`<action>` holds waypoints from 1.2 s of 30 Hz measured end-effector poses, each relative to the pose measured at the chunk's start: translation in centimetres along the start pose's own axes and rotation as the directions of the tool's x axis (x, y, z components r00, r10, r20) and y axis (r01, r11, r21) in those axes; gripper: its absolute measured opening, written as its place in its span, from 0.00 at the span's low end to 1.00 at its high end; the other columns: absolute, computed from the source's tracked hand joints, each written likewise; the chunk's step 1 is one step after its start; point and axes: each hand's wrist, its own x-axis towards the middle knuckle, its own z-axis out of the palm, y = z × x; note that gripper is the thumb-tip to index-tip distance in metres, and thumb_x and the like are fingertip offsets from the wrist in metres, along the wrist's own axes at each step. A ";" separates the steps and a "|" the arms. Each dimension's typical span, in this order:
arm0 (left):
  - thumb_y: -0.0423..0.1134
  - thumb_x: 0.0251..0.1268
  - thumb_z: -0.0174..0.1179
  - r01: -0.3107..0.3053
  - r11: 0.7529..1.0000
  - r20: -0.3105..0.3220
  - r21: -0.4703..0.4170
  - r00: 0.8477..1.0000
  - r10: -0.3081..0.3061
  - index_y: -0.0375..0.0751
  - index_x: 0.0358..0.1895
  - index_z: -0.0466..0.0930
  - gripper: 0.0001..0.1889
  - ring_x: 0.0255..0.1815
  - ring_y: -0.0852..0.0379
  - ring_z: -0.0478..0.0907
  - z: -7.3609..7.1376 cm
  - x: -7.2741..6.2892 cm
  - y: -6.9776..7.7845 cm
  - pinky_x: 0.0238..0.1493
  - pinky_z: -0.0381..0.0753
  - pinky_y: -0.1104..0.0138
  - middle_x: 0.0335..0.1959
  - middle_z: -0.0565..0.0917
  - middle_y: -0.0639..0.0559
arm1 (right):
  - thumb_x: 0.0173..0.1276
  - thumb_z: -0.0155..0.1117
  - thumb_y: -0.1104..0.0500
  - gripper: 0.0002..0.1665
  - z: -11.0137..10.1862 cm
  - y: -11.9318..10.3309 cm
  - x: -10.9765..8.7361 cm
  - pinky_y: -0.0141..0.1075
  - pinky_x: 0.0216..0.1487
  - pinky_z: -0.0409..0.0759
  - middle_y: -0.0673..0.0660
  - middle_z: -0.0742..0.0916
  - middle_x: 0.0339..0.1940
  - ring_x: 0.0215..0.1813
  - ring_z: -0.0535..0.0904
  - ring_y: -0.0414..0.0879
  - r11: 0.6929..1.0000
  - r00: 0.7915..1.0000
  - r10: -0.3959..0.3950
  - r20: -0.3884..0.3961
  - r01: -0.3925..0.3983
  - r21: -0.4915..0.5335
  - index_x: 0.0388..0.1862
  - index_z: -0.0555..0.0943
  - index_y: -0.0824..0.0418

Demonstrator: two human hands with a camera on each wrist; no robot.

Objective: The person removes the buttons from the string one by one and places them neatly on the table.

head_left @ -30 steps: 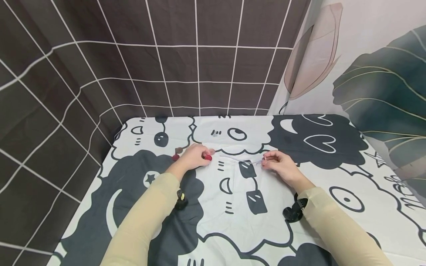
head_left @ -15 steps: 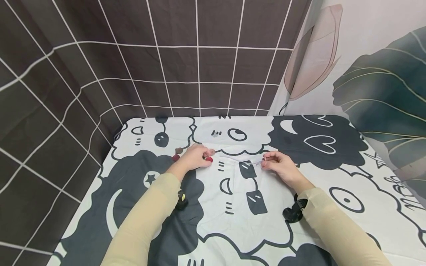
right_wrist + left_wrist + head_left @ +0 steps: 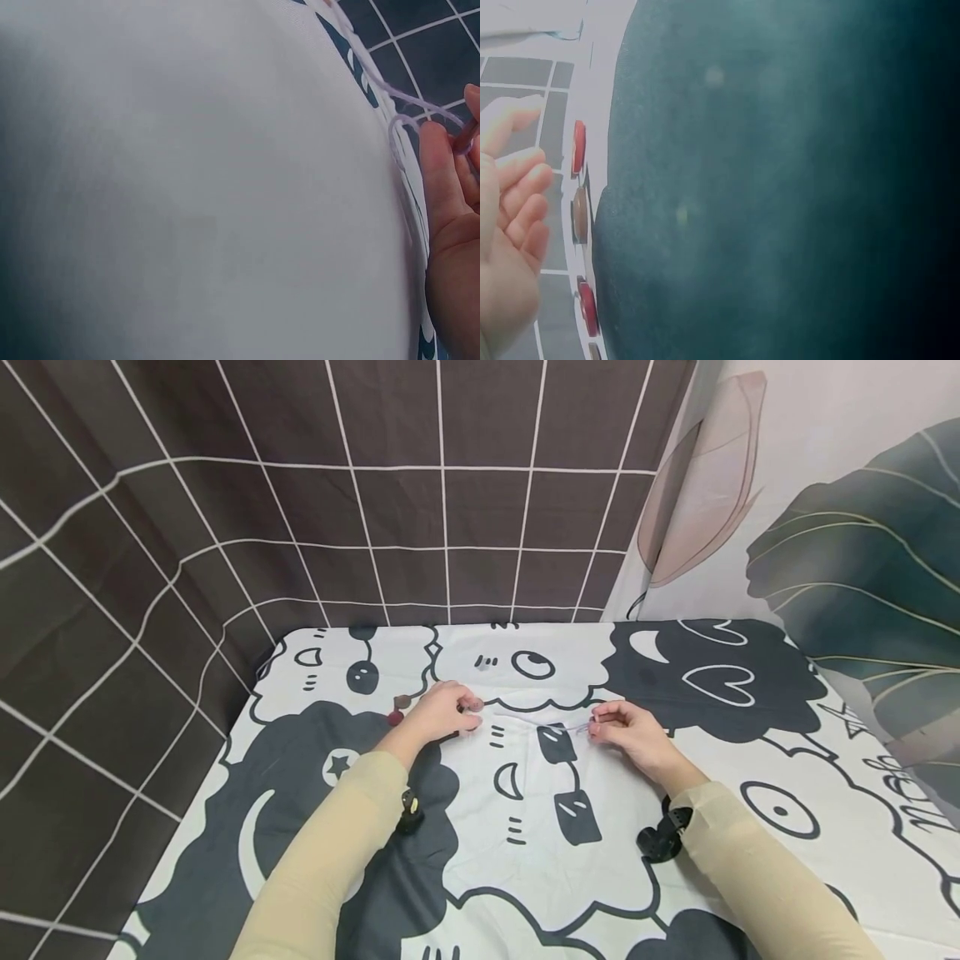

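Note:
My left hand [image 3: 442, 714] hovers low over the patterned cloth, thumb and fingers apart and relaxed. In the left wrist view a row of flat round discs stands beside its fingers: a red disc [image 3: 579, 148], a brown disc [image 3: 580, 215] and another red disc [image 3: 589, 309]. Behind this hand in the head view lie a dark red disc [image 3: 395, 717] and a brown disc [image 3: 402, 701]. To the right, my right hand [image 3: 628, 727] pinches a thin pale purple string [image 3: 409, 97] between thumb and fingers. The string's short end curls in a loop by the fingertips.
A black-and-white cartoon cloth [image 3: 517, 877] covers the table. Dark grid-patterned fabric [image 3: 480, 502] hangs behind and at the left, and a leaf-print curtain [image 3: 847, 543] hangs at the right. Each wrist carries a black camera [image 3: 662, 839].
The left thumb has come forward and up, and the red disc that showed at its tip is now out of sight in the head view. The right hand has stayed put with the string.

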 end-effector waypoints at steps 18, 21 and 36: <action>0.45 0.58 0.64 0.026 0.979 0.030 -0.200 0.999 -0.021 0.40 0.57 0.75 0.25 0.48 0.54 0.75 0.3 1.1 1.7 0.52 0.73 0.61 0.45 0.80 0.50 | 0.61 0.64 0.69 0.25 0.1 -0.4 0.2 0.35 0.42 0.81 0.55 0.80 0.39 0.36 0.82 0.41 1.000 1.000 -0.001 0.006 0.001 0.004 0.52 0.67 0.81; 0.45 0.58 0.65 0.009 0.978 0.029 -0.206 1.000 -0.003 0.40 0.58 0.75 0.25 0.49 0.54 0.75 0.4 1.4 2.1 0.53 0.72 0.62 0.46 0.80 0.50 | 0.61 0.65 0.68 0.26 0.0 -0.4 0.2 0.35 0.42 0.81 0.55 0.79 0.40 0.37 0.81 0.40 1.000 1.000 -0.013 0.008 0.013 0.003 0.53 0.67 0.81; 0.46 0.56 0.66 0.018 0.934 0.026 -0.358 1.000 -0.010 0.42 0.56 0.76 0.25 0.45 0.58 0.75 1.6 2.1 2.2 0.44 0.75 0.67 0.43 0.81 0.54 | 0.61 0.64 0.69 0.25 0.2 -0.3 0.4 0.35 0.40 0.81 0.55 0.79 0.38 0.35 0.81 0.39 0.999 0.999 -0.045 0.012 0.045 -0.019 0.52 0.67 0.82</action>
